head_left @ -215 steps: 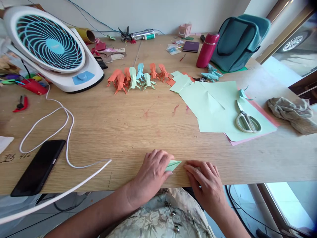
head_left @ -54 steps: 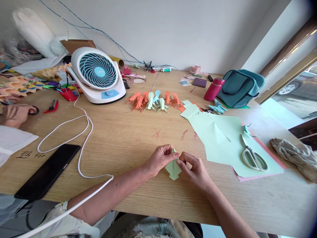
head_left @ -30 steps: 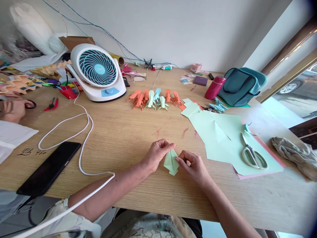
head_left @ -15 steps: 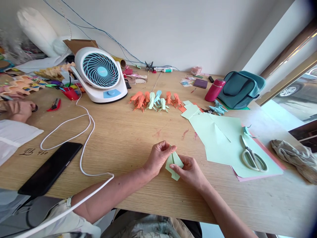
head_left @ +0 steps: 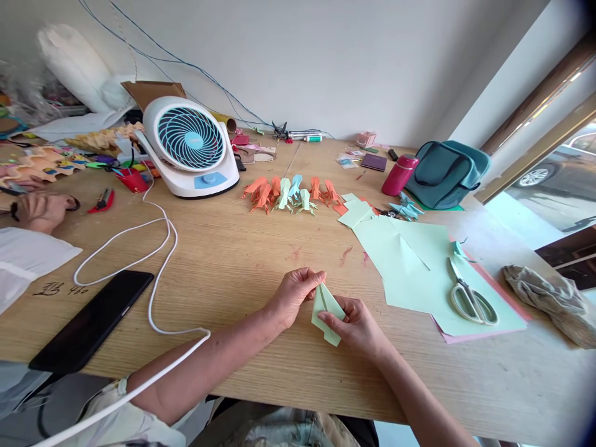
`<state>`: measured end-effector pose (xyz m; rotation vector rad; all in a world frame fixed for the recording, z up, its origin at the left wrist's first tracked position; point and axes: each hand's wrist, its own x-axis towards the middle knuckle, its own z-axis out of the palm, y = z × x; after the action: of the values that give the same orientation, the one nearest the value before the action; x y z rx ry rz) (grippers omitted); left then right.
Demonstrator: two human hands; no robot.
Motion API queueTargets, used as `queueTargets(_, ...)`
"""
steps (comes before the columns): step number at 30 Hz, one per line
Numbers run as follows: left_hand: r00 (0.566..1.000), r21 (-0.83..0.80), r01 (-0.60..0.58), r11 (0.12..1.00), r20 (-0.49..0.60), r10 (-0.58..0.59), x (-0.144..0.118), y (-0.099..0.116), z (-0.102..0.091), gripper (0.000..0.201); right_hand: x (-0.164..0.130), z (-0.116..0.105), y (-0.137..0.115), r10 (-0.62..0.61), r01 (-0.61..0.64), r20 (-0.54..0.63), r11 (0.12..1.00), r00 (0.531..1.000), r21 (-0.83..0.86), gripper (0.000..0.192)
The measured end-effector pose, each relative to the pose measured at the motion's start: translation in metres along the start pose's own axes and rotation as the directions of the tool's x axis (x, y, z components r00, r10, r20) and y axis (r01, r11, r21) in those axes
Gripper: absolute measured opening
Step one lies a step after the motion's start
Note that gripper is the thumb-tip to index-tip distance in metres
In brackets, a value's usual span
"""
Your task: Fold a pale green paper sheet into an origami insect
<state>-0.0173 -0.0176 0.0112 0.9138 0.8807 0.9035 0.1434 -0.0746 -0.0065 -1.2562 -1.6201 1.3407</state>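
A small folded piece of light green paper [head_left: 327, 311] is held above the wooden table's front part. My left hand [head_left: 297, 293] pinches its upper tip between thumb and fingers. On the paper's right side, my right hand [head_left: 356, 326] grips it with the thumb lying on top. A slit or fold line runs down the paper's middle. Beyond my hands stands a row of folded paper figures, among them orange ones [head_left: 261, 191], a pale green one [head_left: 284, 193] and a blue one [head_left: 295, 186].
Green paper sheets [head_left: 410, 282] lie to the right with scissors [head_left: 471, 301] on them. A pink bottle [head_left: 399, 175] and teal bag [head_left: 444, 174] stand behind. At left are a fan [head_left: 190, 146], a phone [head_left: 93, 320], a white cable [head_left: 162, 310] and another person's hand [head_left: 41, 211].
My left hand has shifted slightly left at the paper's tip, and more of the tip shows. My right hand keeps its grip. The whole view has tilted a little.
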Motion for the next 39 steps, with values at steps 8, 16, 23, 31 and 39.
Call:
queueTargets(8, 0.984, 0.24, -0.076, 0.968, 0.173, 0.034, -0.002, -0.002, 0.0, 0.043, 0.0, -0.001, 0.003, -0.005, 0.006, -0.095, 1.0, 0.995, 0.001, 0.035)
queueTargets(16, 0.983, 0.107, -0.001, 0.994, 0.181, -0.018, -0.004, -0.001, 0.003, 0.04, -0.002, -0.002, 0.005, -0.077, 0.074, -0.039, 0.993, 0.996, -0.088, 0.032)
queueTargets(23, 0.981, -0.011, 0.115, 0.993, 0.16, -0.112, 0.001, 0.006, -0.001, 0.049, 0.0, -0.001, 0.006, -0.068, 0.068, -0.003, 0.996, 0.998, -0.059, 0.034)
queueTargets(31, 0.994, 0.036, 0.064, 0.997, 0.083, -0.066, 0.002, 0.006, -0.004, 0.047, -0.001, 0.001, 0.006, -0.053, 0.053, 0.002, 0.992, 0.999, -0.111, 0.038)
queueTargets(39, 0.996, 0.079, 0.004, 0.997, 0.088, -0.011, 0.0, 0.008, -0.006, 0.046, 0.0, 0.003, 0.021, -0.01, 0.013, 0.04, 0.998, 0.999, -0.065, 0.042)
